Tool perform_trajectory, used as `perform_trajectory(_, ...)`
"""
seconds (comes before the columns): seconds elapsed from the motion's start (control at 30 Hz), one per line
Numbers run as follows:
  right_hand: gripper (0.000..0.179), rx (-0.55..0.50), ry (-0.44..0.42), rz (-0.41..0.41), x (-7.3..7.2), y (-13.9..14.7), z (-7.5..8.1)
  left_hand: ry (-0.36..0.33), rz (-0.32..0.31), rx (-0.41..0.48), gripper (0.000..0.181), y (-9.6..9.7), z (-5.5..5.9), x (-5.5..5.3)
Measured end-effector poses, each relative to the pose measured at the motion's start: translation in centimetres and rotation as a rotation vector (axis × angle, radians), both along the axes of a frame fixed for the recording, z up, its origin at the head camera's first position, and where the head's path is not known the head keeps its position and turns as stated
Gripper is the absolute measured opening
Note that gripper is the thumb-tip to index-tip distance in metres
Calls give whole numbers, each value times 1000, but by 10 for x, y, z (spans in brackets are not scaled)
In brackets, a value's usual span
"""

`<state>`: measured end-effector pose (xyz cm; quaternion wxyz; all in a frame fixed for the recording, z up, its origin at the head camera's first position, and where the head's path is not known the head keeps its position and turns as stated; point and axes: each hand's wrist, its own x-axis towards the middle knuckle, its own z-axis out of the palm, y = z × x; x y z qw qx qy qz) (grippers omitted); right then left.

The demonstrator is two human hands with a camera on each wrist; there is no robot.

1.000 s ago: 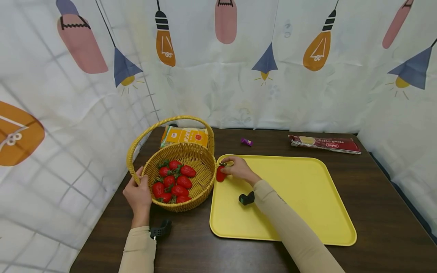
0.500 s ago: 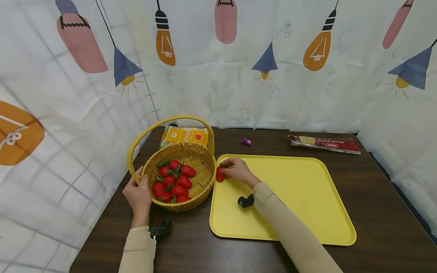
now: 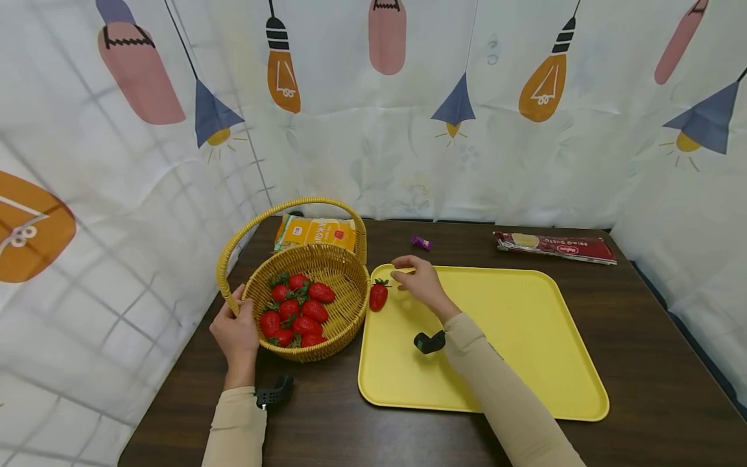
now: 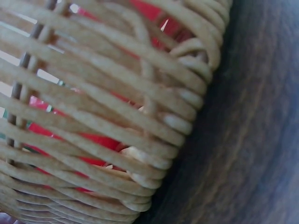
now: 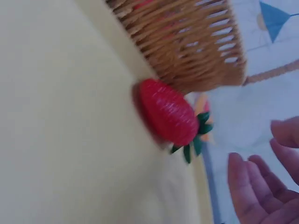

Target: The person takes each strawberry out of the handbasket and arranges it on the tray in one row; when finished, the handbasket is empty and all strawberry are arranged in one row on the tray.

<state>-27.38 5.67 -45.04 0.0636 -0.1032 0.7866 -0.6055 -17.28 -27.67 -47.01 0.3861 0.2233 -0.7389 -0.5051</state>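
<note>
A yellow wicker basket (image 3: 350,324) with several red strawberries (image 3: 315,311) in it stands at the left of the table. My left hand (image 3: 238,334) grips the base of its arched handle, at the left rim. One strawberry (image 3: 378,297) with green leaves lies in the far left corner of the yellow tray (image 3: 496,337), beside the basket. Just right of it, my right hand (image 3: 425,285) hovers with nothing in its loosely bent fingers. In the right wrist view a gap shows between the strawberry (image 5: 168,112) and the fingers (image 5: 238,177). The left wrist view holds only basket weave (image 4: 103,112) and tabletop.
Behind the basket lies an orange and yellow snack packet (image 3: 321,233). A small purple wrapped candy (image 3: 421,243) rests beyond the tray, and a dark red packet (image 3: 554,247) lies at the back right. A patterned curtain (image 3: 379,162) hangs along the table's far edge.
My right hand has let go of the strawberry and drawn back to the right, leaving it in the tray's corner. My left hand and the basket have not moved.
</note>
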Motion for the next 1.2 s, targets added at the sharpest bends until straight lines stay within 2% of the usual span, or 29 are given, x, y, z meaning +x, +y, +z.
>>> perform_trajectory(0.07,28,-68,45,-9,4,-4,9,-2,-1,1,31,0,0,0)
perform_trajectory(0.13,24,-123,83,23,9,-11,17,-1,-3,4,31,0,0,0)
perform_trajectory(0.2,24,-163,115,89,13,-20,20,0,-5,4,31,-1,0,0)
perform_trajectory(0.3,26,-171,152,232,22,-36,29,-1,-6,10,31,-1,0,0)
perform_trajectory(0.4,28,-158,145,350,28,-54,33,-4,-10,22,31,0,0,1)
perform_trajectory(0.57,32,-183,66,516,32,-84,32,-14,-23,38,33,0,0,2)
perform_trajectory(0.63,32,-148,58,560,32,-94,31,-19,-22,33,33,-1,0,1)
perform_trajectory(0.73,32,-18,91,587,31,-105,29,-22,-19,-19,32,-2,1,-1)
perform_trajectory(0.87,32,172,145,599,25,-113,26,-2,-36,-170,26,-8,3,-4)
perform_trajectory(0.93,33,239,147,609,23,-116,25,8,-60,-234,30,-12,5,-6)
perform_trajectory(1.03,35,310,140,632,20,-121,24,-1,-93,-286,36,-16,7,-7)
perform_trajectory(1.2,37,337,125,669,20,-128,23,-15,-106,-279,36,-19,9,-10)
